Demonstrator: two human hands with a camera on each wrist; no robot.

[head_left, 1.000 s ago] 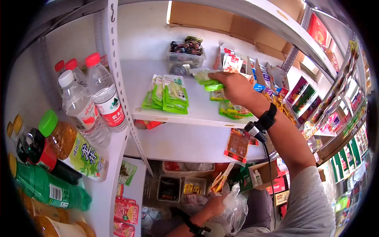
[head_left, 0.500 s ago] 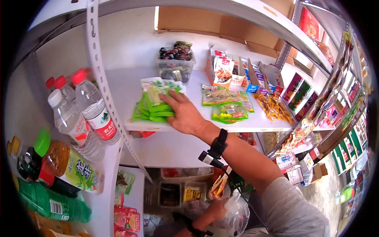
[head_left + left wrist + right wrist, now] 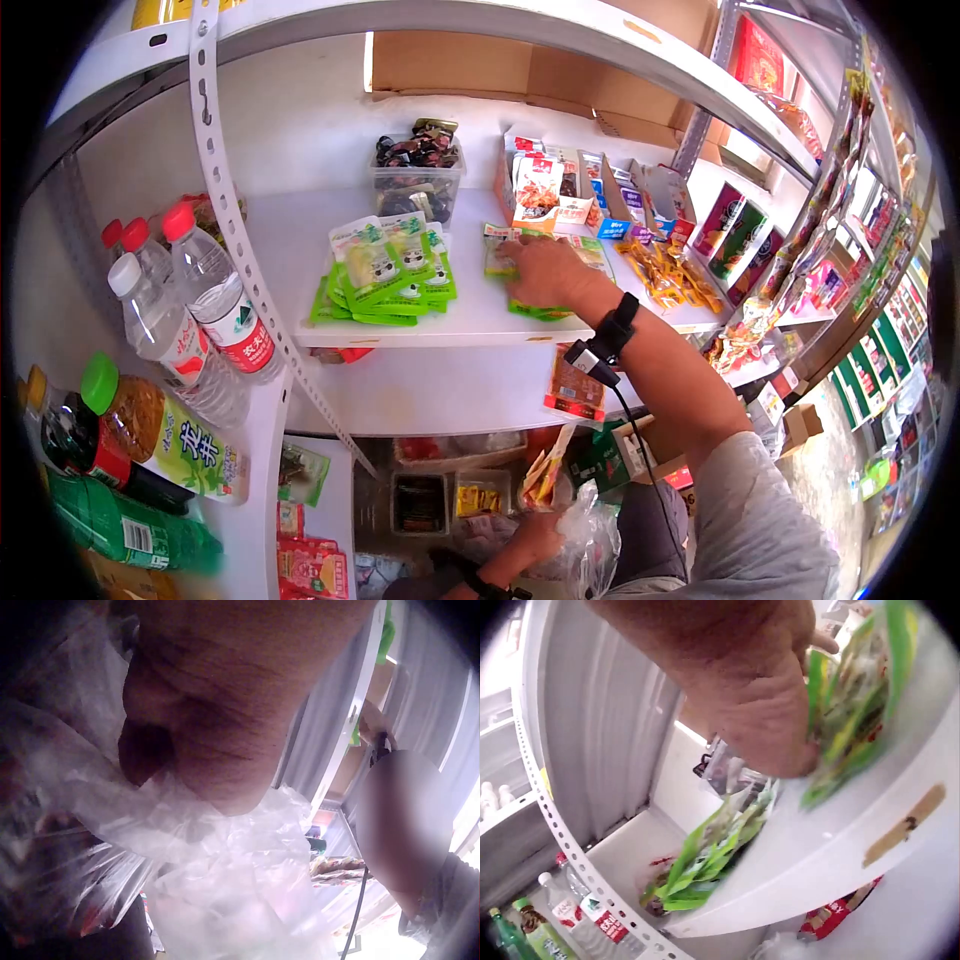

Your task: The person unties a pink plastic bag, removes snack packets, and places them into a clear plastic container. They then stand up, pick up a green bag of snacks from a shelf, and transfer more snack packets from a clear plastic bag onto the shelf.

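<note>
My right hand (image 3: 553, 275) is over the green snack packets (image 3: 592, 252) on the right part of the white shelf, its fingertips on the left one. In the right wrist view, those green-edged packets (image 3: 855, 705) are right beside the hand (image 3: 742, 697). Left of it lies a fanned pile of green-and-white packets (image 3: 385, 265), several deep. Low down, my left hand (image 3: 540, 537) grips a clear plastic bag (image 3: 590, 540). The left wrist view shows the crumpled bag (image 3: 240, 862) bunched under the left hand (image 3: 217, 712), whose fingertips are hidden.
A clear tub (image 3: 415, 185) of dark wrapped snacks stands at the shelf's back. Boxes of sachets (image 3: 540, 190) and loose orange packets (image 3: 670, 275) are to the right. Bottles (image 3: 215, 290) stand left, behind a perforated upright (image 3: 215, 150). A lower shelf (image 3: 440, 385) holds a brown-red packet (image 3: 575, 385).
My right hand carried a green packet left onto the pile, let it go, then moved back right to the other packets. The left hand stays on the bag. The head view has shifted.
</note>
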